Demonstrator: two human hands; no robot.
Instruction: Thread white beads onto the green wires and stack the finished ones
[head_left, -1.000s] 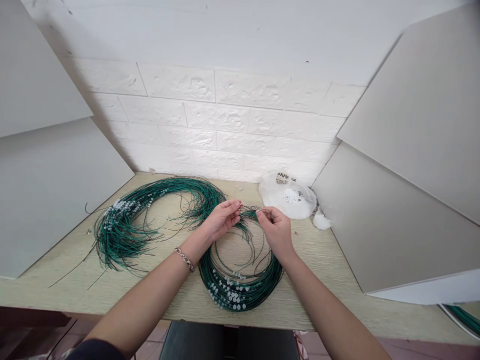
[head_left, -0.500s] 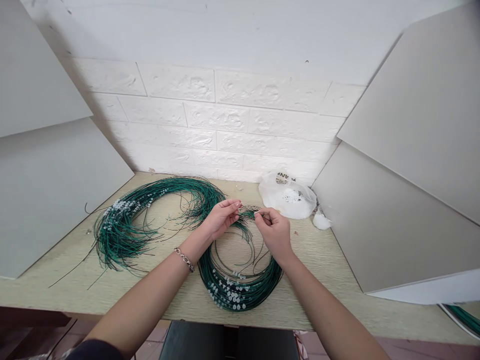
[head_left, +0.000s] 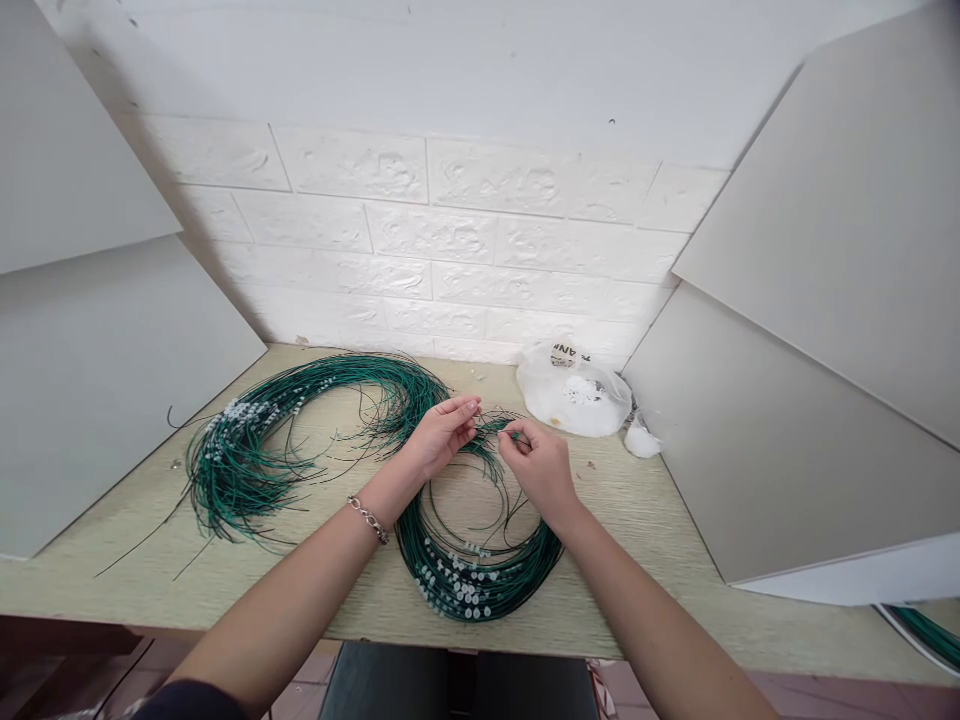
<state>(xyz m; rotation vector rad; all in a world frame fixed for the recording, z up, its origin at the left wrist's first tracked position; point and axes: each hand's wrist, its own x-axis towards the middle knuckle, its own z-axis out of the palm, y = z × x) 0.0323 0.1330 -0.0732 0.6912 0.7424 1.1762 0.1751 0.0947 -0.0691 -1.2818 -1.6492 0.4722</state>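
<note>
Above the coiled bundle of thin green wires, my two hands work close together. My left hand is closed in a pinch of thumb and forefinger; whatever lies between the tips is too small to name. A short gap to the right, my right hand pinches a thin dark green wire near its end. Small whitish beads cluster on the front of the coil. Loose wire ends spread behind and between the hands. A second, larger bundle of green wires, also with pale beads, curves away to the left.
A clear plastic bag with small white pieces lies behind my right hand, a small white bundle beside it. Grey panels stand on both sides of the wooden table. A white brick-pattern wall rises behind.
My right hand has moved slightly left, closer to my left hand, still pinching. My left hand and the wire bundles stay nearly in place.
</note>
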